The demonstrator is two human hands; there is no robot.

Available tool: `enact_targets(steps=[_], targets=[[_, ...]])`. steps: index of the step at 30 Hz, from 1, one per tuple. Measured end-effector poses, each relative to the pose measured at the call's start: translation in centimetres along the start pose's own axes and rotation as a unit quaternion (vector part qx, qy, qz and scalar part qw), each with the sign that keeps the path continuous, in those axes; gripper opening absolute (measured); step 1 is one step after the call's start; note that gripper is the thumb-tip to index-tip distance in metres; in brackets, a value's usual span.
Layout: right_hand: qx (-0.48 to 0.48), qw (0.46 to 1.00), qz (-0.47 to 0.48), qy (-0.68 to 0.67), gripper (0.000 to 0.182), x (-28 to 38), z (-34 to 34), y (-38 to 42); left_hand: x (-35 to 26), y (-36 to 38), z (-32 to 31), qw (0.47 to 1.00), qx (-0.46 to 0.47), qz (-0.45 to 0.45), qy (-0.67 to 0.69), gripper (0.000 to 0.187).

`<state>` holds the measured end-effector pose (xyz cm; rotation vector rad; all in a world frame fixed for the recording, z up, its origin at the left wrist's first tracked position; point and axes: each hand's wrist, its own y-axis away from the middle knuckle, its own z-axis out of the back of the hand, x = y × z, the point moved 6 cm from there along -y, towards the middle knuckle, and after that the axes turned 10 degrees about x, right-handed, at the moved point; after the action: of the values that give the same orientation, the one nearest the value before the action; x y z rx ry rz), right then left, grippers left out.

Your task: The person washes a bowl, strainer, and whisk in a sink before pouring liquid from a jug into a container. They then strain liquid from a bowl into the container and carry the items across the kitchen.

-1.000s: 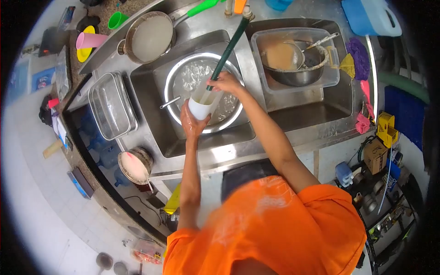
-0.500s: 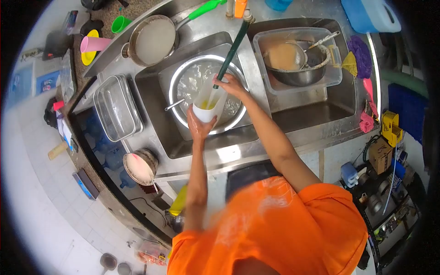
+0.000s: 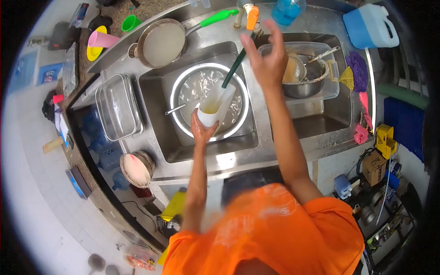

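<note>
My left hand (image 3: 201,129) is wrapped around the lower end of a tall, whitish translucent plastic cup (image 3: 208,119). The cup is tilted over a metal bowl (image 3: 176,120) of water in the left sink basin, and something yellowish shows inside it. A dark green hose (image 3: 234,68) runs down from the tap to the cup's mouth. My right hand (image 3: 269,62) is raised, empty and with fingers spread, close to the tap's orange handle (image 3: 252,18). A metal utensil handle (image 3: 175,110) rests over the bowl's left rim.
A pan (image 3: 161,43) with cloudy liquid sits behind the left basin. Glass dishes (image 3: 118,107) and a pot (image 3: 137,168) stand left. The right basin holds a clear plastic tub (image 3: 333,87) with a dirty metal pot (image 3: 305,90). A blue jug (image 3: 369,28) stands back right.
My right hand has let go of the hose near the cup and moved up and right toward the tap. My left hand keeps hold of the cup; the view has shifted slightly.
</note>
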<state>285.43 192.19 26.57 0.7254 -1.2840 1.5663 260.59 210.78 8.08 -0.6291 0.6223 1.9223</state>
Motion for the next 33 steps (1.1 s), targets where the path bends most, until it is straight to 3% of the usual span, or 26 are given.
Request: enact_targets(steps=[2,4,9,12,15,21,22,23,24,26,28,29,32,33], targets=[[-0.053,0.989,0.084,0.109,0.051,1.5,0.0,-2.7,-0.6,0.0,0.2,1.0,0.014,0.024,0.003,0.087],[0.135,0.988,-0.044,0.067,0.041,-0.2,-1.8,-4.9,-0.8,-0.5,0.1,0.999,0.026,0.041,0.008,0.086],[0.155,0.982,-0.023,0.11,0.036,-2.5,-1.7,-5.4,-0.2,-0.1,-0.8,1.0,-0.015,0.004,0.001,0.085],[0.213,0.977,0.015,0.009,0.037,-4.0,-1.3,-6.7,-0.2,0.0,-0.9,1.0,-0.013,0.009,0.005,0.084],[0.38,0.922,-0.037,0.064,0.043,-4.3,-1.4,-8.0,-0.4,0.1,-0.7,1.0,-0.016,-0.005,0.011,0.083],[0.476,0.873,-0.03,0.103,0.045,-3.4,-1.2,-8.9,-0.4,0.0,-0.5,0.999,-0.004,-0.027,0.022,0.081],[0.478,0.872,-0.029,0.103,0.045,-3.3,-1.6,-8.1,-0.2,0.0,-0.6,0.999,-0.003,-0.036,0.021,0.082],[0.342,0.921,0.116,0.147,0.04,-2.0,-1.0,-7.5,-0.1,0.0,-0.5,0.999,-0.005,-0.035,0.021,0.082],[0.19,0.93,0.254,0.184,0.036,-0.2,-0.2,-6.0,0.0,0.0,-0.4,0.999,-0.003,-0.037,0.019,0.08],[0.056,0.951,0.237,0.191,0.022,2.6,0.7,-1.6,0.3,0.2,-0.1,0.999,-0.003,-0.034,0.017,0.079],[0.133,0.972,0.181,0.067,0.014,1.3,-0.5,4.0,0.4,0.6,0.6,0.999,0.002,-0.04,0.012,0.075],[0.23,0.965,0.125,0.016,0.015,-0.5,-2.4,7.1,0.5,1.0,1.0,0.999,0.004,-0.031,0.009,0.075],[0.478,0.874,-0.054,-0.069,0.016,-7.6,-8.6,15.8,0.1,1.5,2.7,0.997,0.016,-0.074,-0.002,0.073],[0.478,0.873,-0.061,-0.075,0.016,-10.2,-10.4,18.2,0.0,2.0,3.2,0.994,0.029,-0.1,-0.025,0.073]])
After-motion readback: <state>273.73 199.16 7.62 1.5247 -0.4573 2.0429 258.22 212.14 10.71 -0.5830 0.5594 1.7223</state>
